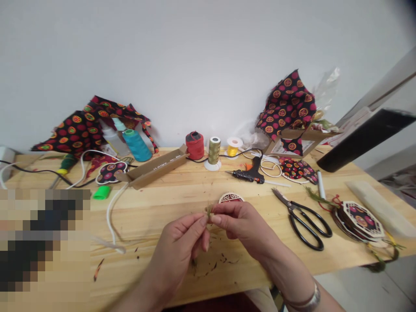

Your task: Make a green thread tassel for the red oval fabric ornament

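My left hand [182,245] and my right hand [240,223] meet above the wooden table [156,208], fingertips pinched together on a small tuft of olive-green thread [209,211]. Both hands are closed on it. Just behind my right hand lies a round red-and-white patterned disc [231,198], partly hidden by the fingers. Short thread scraps [214,262] lie on the wood under my hands.
Black scissors [305,219] and a stack of octagonal fabric ornaments [359,219] lie to the right. A glue gun [248,174], thread spools [195,145], a teal cone [138,145], a cardboard box [156,168], patterned fabric [84,125] and cables [112,212] stand behind.
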### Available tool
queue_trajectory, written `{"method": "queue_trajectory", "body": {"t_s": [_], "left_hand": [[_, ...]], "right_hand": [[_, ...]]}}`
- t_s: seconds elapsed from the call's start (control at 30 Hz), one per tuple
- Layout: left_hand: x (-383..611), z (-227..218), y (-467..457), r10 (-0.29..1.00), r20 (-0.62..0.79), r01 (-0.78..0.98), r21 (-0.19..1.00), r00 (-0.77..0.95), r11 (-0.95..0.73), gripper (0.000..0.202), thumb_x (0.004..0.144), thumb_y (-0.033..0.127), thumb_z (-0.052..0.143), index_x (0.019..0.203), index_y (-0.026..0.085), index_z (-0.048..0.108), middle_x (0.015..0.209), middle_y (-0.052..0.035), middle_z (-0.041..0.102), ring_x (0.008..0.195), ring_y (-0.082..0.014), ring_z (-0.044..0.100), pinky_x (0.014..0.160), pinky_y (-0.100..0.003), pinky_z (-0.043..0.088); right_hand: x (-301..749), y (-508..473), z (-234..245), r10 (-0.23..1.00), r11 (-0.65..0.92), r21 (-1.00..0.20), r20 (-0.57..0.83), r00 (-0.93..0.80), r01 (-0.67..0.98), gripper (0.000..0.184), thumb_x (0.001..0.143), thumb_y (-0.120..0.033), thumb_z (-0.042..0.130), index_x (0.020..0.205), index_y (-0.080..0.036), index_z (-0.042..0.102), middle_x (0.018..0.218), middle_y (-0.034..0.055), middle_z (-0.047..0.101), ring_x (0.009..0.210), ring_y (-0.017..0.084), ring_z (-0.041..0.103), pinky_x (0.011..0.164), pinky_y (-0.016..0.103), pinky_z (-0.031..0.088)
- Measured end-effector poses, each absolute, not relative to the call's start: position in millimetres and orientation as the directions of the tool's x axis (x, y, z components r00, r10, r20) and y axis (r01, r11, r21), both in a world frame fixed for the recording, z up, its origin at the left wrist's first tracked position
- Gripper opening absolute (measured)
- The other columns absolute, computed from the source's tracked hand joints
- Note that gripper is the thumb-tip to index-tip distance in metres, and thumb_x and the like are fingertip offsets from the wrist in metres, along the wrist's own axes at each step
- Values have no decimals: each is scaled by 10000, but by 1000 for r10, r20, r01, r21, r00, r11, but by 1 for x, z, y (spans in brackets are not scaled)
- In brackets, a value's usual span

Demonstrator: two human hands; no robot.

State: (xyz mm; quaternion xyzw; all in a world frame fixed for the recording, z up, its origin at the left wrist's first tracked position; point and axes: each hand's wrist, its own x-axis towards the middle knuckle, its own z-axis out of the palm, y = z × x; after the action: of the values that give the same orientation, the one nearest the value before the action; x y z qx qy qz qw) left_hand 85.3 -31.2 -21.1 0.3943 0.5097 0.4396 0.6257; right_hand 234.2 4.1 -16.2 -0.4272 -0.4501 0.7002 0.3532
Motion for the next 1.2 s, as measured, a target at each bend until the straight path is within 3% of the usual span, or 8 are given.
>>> {"method": "queue_trajectory", "body": {"t_s": [0.2,0.43,0.63,0.83,0.97,1.2], "left_hand": [[85,-22,-33,952,-293,-140,943,90,304,274,831,336,573,616,176,627,459,46,497,424,-74,308,423,-206,216],[86,-19,-30,954,-285,-65,954,90,291,304,836,343,561,585,176,605,458,41,482,431,-81,315,431,-215,222],[86,-19,-32,951,-293,-37,954,102,298,288,814,354,588,603,170,655,446,38,483,421,-81,317,425,-220,216],[84,-22,-33,927,-336,-248,896,169,369,270,832,321,575,641,156,671,509,8,571,421,-55,282,414,-198,196],[84,-21,-31,890,-407,-382,804,205,456,181,806,303,614,807,150,710,603,-34,640,417,-37,267,400,-179,195],[87,-19,-32,906,-372,-400,813,203,423,212,809,306,612,872,143,732,743,-92,710,441,-78,457,426,-223,391]], "right_hand": [[233,5,-23,838,-456,-872,-352,-417,-179,249,633,-311,750,843,-178,747,613,-28,556,464,32,307,440,214,191],[230,5,-20,854,-445,-873,-347,-389,-199,258,592,-309,773,807,-169,753,608,-17,567,471,39,319,431,212,180],[227,7,-18,860,-453,-859,-352,-368,-237,171,557,-293,779,627,-156,704,529,-40,531,451,38,323,441,214,194],[224,6,-14,907,-366,-913,-306,-289,-183,215,607,-286,719,518,-147,580,509,-41,527,436,41,289,453,230,201],[224,7,-14,931,-308,-940,-265,-250,-148,193,634,-285,690,531,-157,591,479,-52,492,436,55,288,460,240,208],[225,8,-15,947,-272,-948,-234,-220,-162,252,660,-295,679,503,-164,530,441,-72,394,443,63,285,467,238,217]]}}
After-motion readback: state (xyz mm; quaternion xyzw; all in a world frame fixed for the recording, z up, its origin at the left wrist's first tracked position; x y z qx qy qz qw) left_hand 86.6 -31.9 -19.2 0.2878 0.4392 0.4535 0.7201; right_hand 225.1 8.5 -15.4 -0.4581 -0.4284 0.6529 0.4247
